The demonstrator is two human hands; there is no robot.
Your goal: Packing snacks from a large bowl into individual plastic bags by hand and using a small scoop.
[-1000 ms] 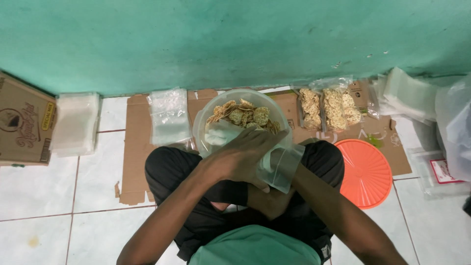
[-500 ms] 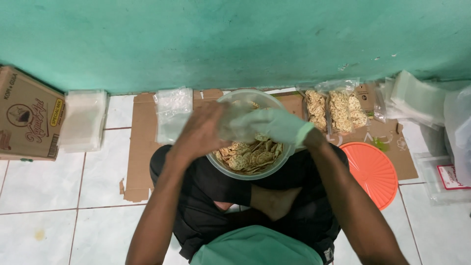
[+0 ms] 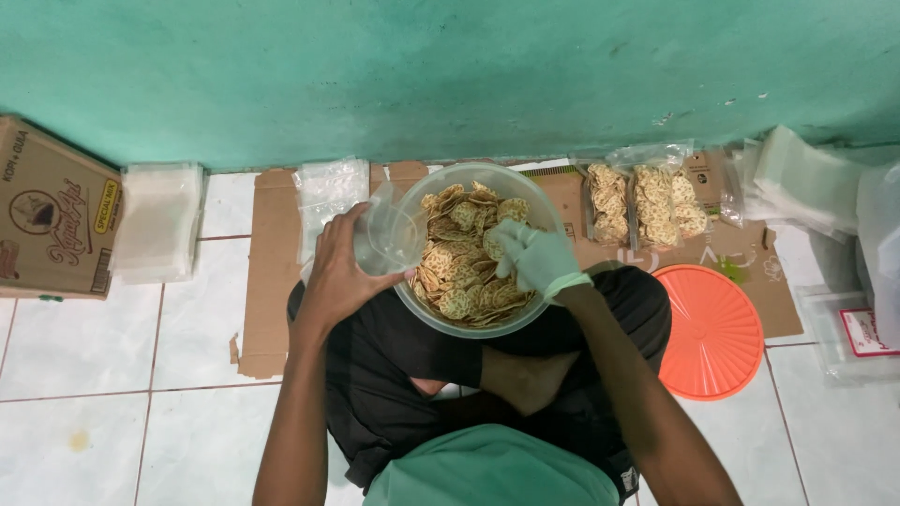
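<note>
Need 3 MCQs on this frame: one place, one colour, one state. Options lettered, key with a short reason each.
1. Where does the orange lid lie?
A. on the bowl
B. on the floor to the person's right
C. on the cardboard box

2. What colour is the glove on the right hand?
A. pale green
B. black
C. orange

3. What is the left hand doing?
A. resting flat on the floor
B. gripping the lid
C. holding a clear plastic bag at the rim of the bowl

Key:
1 B, the lid rests on tiles and cardboard beside the right knee.
2 A, the glove is light green against the crackers.
3 C, its fingers wrap the clear bag by the bowl's left edge.
</note>
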